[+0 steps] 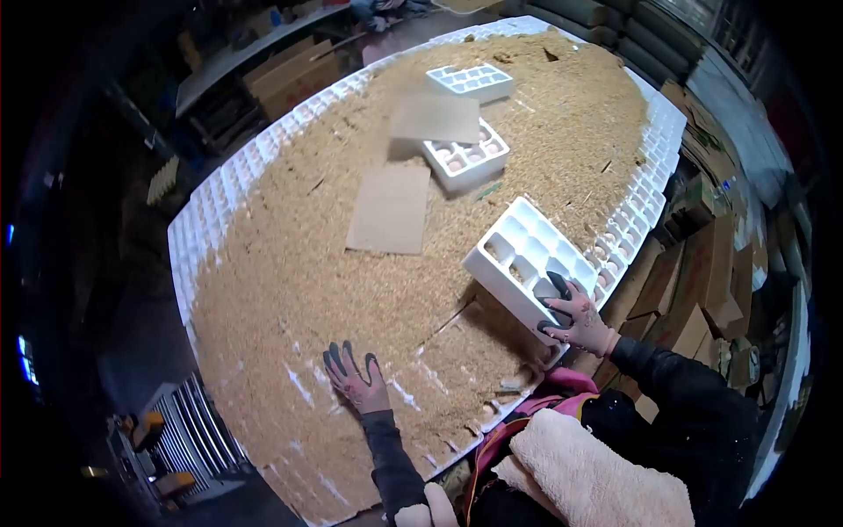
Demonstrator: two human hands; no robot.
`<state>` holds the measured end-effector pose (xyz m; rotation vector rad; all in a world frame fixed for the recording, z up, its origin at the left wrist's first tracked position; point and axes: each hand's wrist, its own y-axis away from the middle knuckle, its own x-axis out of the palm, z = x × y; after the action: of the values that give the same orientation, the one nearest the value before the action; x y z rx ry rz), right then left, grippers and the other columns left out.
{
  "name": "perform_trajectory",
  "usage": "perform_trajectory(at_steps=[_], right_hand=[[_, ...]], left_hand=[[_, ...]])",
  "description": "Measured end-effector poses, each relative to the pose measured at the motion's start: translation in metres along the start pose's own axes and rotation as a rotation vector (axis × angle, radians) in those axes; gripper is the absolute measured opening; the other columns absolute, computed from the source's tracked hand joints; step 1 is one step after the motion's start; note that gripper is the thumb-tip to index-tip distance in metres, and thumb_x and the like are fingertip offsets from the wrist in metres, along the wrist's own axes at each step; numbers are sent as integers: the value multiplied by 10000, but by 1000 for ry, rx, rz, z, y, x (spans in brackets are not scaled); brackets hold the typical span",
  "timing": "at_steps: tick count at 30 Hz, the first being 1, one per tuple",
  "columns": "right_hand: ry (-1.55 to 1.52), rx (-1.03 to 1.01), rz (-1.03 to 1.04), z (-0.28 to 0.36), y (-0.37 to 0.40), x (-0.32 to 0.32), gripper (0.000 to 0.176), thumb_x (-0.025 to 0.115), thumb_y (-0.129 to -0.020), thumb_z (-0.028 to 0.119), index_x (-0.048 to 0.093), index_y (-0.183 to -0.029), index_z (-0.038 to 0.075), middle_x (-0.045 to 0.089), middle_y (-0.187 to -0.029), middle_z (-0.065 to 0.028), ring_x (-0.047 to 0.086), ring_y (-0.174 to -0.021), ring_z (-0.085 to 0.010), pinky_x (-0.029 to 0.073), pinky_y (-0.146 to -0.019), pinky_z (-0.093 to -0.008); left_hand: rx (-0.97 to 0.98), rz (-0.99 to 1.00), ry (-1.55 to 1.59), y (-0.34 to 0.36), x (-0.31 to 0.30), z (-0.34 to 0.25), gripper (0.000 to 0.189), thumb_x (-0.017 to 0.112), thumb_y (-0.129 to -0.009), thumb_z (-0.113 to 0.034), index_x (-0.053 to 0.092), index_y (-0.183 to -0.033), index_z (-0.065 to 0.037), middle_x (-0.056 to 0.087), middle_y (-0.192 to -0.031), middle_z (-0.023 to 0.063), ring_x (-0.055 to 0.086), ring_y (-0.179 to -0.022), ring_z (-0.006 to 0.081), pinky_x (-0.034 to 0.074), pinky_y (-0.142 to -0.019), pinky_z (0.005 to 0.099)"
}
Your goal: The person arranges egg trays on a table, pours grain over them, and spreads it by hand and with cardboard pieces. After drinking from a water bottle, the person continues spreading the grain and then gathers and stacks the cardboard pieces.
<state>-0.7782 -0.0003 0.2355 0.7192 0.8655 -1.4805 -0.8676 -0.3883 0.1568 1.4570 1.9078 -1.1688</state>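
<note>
My right hand (pixel 578 318), in a pink glove with dark fingertips, grips the near right corner of a white foam box (pixel 505 285). Its fingers reach into the compartments and its thumb lies along the side. The box is tilted, and bits of sawdust lie in some compartments. My left hand (pixel 357 379), gloved the same way, rests with fingers spread on the layer of sawdust (pixel 290 290). White foam edges poke through the sawdust beside it.
Further back, a foam box with round pale items (pixel 470 167) sits partly under a cardboard sheet (pixel 430 119). Another cardboard sheet (pixel 389 211) lies nearer. A third foam box (pixel 474 81) stands behind. Cardboard boxes (pixel 694 272) line the right side; a roller conveyor (pixel 198 430) stands lower left.
</note>
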Motion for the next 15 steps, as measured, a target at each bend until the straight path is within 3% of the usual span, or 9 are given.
perform_trajectory(at_steps=[5,7,10,15], right_hand=[[-45,92,-69,-68,-5,-33,502,766,-670,312,646,-1120,125,478,-1232,-257,446,-1136,-418,379,-982,-444],[43,-26,-75,-100,-13,-46,501,768,-682,326,639,-1120,120,480,-1217,-248,449,-1126,-409,385,-976,-440],[-15,-8,-126,-114,-32,-79,489,764,-685,314,648,-1112,105,472,-1245,-245,458,-1108,-389,397,-965,-432],[-90,-15,-186,-118,-47,-109,485,764,-688,284,641,-1106,71,482,-1270,-244,467,-1141,-406,391,-985,-425]], left_hand=[[158,137,270,-28,59,-125,505,669,-817,-210,517,-1283,-85,415,-1395,170,310,-1322,378,250,-1102,494],[223,141,197,-17,81,-161,482,660,-816,-188,531,-1267,-76,422,-1384,176,311,-1317,376,259,-1101,475],[115,230,321,2,100,-203,461,650,-826,-206,541,-1253,-71,442,-1360,180,326,-1303,377,283,-1088,464],[160,187,383,14,103,-223,436,652,-827,-211,557,-1230,-72,466,-1327,174,362,-1276,356,305,-1073,455]])
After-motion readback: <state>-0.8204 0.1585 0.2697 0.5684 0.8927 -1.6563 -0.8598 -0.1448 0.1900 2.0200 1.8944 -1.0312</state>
